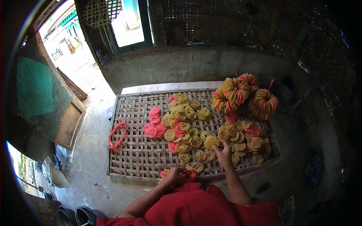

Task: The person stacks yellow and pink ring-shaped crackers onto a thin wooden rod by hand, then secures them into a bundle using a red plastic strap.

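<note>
My right hand [224,154] pinches a yellow, lacy round cracker [211,141] above the middle of a woven bamboo tray [131,161]. A thin stick [202,158] slants from that cracker down towards my left hand [176,176]. This hand is closed around the stick's lower end, close to my body, with pink and yellow crackers [163,173] bunched about it; the fingers partly hide them. Loose yellow crackers [181,109] and pink ones [150,130] lie spread over the tray's middle. Another heap of yellow crackers [237,137] lies right of my right hand.
Several ring-shaped bundles of crackers [234,89] sit at the tray's back right corner. A red plastic tie [117,137] lies at its left. Behind stands a low plastered wall [181,63]; an open doorway [80,60] is at the left. Dark buckets [84,214] stand at lower left.
</note>
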A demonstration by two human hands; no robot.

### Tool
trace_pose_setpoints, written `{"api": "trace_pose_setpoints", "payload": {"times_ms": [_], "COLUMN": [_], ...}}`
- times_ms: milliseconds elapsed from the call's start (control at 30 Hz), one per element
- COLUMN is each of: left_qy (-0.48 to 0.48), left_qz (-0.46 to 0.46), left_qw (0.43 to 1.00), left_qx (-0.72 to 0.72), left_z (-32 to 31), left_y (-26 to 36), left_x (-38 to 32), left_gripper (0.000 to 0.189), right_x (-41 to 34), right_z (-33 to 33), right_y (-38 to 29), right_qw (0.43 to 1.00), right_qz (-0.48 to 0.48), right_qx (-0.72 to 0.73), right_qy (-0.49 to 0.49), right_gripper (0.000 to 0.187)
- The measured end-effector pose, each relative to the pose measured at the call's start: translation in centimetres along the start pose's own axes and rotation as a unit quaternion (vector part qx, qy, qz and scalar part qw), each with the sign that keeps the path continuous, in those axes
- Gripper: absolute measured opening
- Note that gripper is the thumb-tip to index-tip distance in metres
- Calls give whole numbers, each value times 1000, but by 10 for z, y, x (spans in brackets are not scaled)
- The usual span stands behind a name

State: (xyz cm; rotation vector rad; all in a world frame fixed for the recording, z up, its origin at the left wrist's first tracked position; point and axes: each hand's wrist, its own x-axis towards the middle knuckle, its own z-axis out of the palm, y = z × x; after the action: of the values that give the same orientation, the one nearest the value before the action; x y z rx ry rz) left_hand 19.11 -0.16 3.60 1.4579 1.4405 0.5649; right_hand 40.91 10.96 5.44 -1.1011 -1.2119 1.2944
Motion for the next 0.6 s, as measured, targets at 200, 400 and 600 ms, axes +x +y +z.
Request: {"api": "trace_pose_setpoints", "payload": {"times_ms": [200, 400, 600], "left_qy": [20, 16, 0], "left_qz": [31, 24, 10], "left_qw": [999, 1000, 1000], "left_qx": [18, 1, -16], "left_z": [1, 1, -4], "left_y": [-3, -3, 10], "left_x": [3, 3, 1], "left_gripper": [28, 28, 28], "right_x": [4, 3, 0], "right_z": [-4, -6, -4], "right_y": [7, 5, 15], "right_qw": [998, 987, 993], "right_qz": [40, 123, 85], "right_qx": [49, 100, 65], "right_qy": [9, 27, 49], "right_gripper": [19, 19, 20]}}
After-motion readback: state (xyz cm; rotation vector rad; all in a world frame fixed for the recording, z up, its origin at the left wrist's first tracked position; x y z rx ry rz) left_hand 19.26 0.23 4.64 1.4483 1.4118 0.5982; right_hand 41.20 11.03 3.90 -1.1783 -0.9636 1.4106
